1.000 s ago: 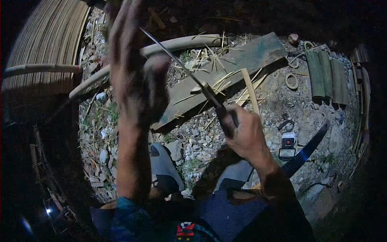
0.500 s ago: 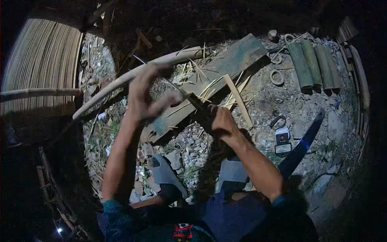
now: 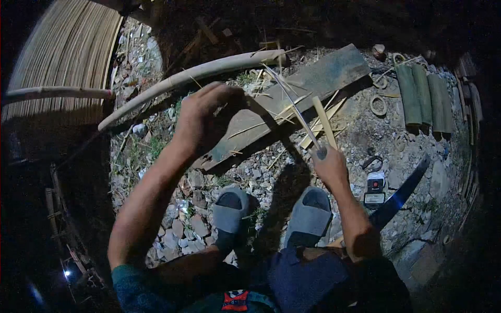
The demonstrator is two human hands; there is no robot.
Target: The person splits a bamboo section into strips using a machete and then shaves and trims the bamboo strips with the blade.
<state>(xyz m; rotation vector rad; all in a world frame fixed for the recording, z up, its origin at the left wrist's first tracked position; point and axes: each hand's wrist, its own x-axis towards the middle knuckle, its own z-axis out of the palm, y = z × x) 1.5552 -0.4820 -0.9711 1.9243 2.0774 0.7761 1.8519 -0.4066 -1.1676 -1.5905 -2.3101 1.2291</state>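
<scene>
My right hand [image 3: 331,164] is closed round the handle end of a knife [image 3: 295,101], whose long thin blade points up and left over a wooden plank [image 3: 334,70]. My left hand [image 3: 209,107] is raised over the plank's left part, apart from the knife, with its fingers curled; what they hold, if anything, is hidden. Thin bamboo slivers [image 3: 248,128] are strewn on the plank. Just beyond my right hand is a pale split bamboo piece [image 3: 324,122]. A curved bamboo pole [image 3: 190,78] runs behind my left hand.
Green bamboo sections [image 3: 409,96] and a bamboo ring [image 3: 378,106] lie on the gravel at the right. A large dark blade [image 3: 402,193] rests near my right forearm, beside a small black-and-white device [image 3: 374,189]. A slatted bamboo panel [image 3: 62,52] stands at left.
My hands have moved apart. My right hand and the knife have shifted right, with the blade now pointing more upward; my left hand has come off the blade. The view has shifted slightly.
</scene>
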